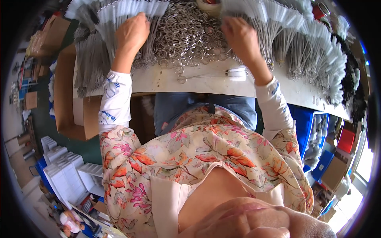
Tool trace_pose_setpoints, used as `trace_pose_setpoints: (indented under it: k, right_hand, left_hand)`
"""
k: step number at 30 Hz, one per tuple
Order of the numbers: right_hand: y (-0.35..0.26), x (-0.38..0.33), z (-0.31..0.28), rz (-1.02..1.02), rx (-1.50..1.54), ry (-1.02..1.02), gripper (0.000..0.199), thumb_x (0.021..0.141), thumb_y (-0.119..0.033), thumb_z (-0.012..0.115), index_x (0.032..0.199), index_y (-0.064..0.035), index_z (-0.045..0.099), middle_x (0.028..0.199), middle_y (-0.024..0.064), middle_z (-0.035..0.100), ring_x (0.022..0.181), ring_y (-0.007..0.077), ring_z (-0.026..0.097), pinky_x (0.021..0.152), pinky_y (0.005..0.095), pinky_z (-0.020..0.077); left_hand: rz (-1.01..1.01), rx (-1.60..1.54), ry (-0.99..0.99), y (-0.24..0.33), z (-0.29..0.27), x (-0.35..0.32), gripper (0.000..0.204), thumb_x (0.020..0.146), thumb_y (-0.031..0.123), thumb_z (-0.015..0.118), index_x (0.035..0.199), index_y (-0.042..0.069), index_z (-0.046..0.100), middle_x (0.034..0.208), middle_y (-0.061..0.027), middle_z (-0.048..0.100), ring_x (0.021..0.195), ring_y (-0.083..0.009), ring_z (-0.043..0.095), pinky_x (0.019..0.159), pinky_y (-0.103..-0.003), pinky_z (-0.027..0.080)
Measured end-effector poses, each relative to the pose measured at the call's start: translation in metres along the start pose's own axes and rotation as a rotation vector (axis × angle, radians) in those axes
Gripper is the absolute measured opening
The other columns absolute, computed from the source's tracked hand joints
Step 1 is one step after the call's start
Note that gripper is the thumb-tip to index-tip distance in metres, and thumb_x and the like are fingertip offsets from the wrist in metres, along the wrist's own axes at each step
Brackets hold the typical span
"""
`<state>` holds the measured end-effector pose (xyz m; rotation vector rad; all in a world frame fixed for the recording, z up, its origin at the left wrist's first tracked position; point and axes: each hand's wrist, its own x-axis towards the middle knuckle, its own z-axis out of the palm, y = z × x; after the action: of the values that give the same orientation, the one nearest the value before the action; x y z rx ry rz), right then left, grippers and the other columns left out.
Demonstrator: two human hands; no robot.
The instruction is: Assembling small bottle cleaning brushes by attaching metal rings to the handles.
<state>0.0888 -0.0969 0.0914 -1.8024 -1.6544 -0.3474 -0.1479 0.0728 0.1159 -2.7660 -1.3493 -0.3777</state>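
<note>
Both hands reach into the wire brushes flanking the heap of metal rings [186, 33]: the left hand [133, 31] rests curled on the left brush bundle [115, 16], the right hand [240, 37] on the right brush bundle [285, 35], seemingly to sort; whether either grips cannot be told. One finished brush [214, 74] lies just below the rings.

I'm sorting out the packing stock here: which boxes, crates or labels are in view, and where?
Cardboard box: open, brown, left of the table, below the left hand.
White trays: stacked, lower left.
Blue crates: under the table, right.
Red box: far right.
Brown carton: lower right.
No readable labels.
</note>
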Motion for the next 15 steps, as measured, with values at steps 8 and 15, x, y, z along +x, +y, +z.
trace_pose_setpoints:
  k: [8, 15]
  right_hand:
    - [0.028, 0.038, 0.021, 0.269, -0.385, -0.283, 0.025, 0.084, -0.033, 0.051, 0.087, -0.0100, 0.061, 0.084, 0.0170, 0.065, 0.078, 0.0374, 0.063, 0.068, 0.0462, 0.0508]
    - [0.006, 0.029, 0.005, 0.223, 0.020, 0.091, 0.015, 0.087, -0.023, 0.057, 0.095, -0.0108, 0.058, 0.081, 0.0135, 0.065, 0.073, 0.0322, 0.063, 0.061, 0.0378, 0.0504]
  left_hand:
    - [-0.258, -1.165, 0.567, -0.018, -0.054, -0.016, 0.005, 0.089, 0.005, 0.051, 0.091, 0.000, 0.052, 0.070, -0.0081, 0.059, 0.059, -0.0116, 0.061, 0.049, -0.022, 0.048]
    - [-0.521, 0.053, -0.176, -0.191, -0.011, -0.031, 0.052, 0.083, 0.049, 0.055, 0.102, 0.001, 0.062, 0.103, -0.0228, 0.061, 0.099, -0.0390, 0.056, 0.082, -0.042, 0.044]
